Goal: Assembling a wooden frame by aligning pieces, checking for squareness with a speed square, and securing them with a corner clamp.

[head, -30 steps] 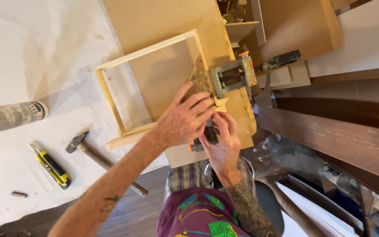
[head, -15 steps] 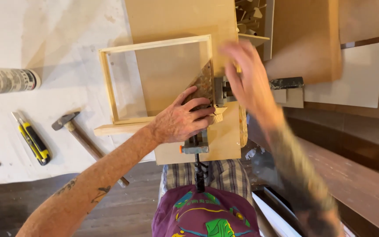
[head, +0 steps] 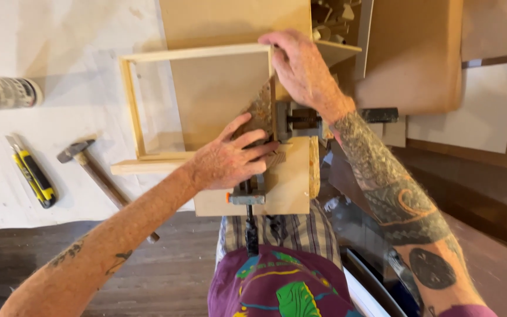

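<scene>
A light wooden frame [head: 131, 100] lies on a brown board [head: 218, 94] on the white table. My left hand [head: 230, 158] presses flat on the frame's near right corner, over a triangular chipboard block [head: 260, 111]. My right hand [head: 300, 67] grips the frame's far right corner, fingers curled over the top rail. A metal clamp [head: 300, 119] bites the frame's right side between my hands. A second clamp [head: 246, 199] with a dark handle hangs off the board's near edge.
On the white table to the left lie a hammer [head: 89, 164], a yellow and black utility knife [head: 33, 176] and a grey tube [head: 4, 93]. Brown boards and a white panel [head: 470, 111] sit to the right. Dark wooden floor lies below.
My right hand has left the clamp near my left hand, swung up and to the far side, and now holds the frame's far right corner. My left hand stayed on the near corner.
</scene>
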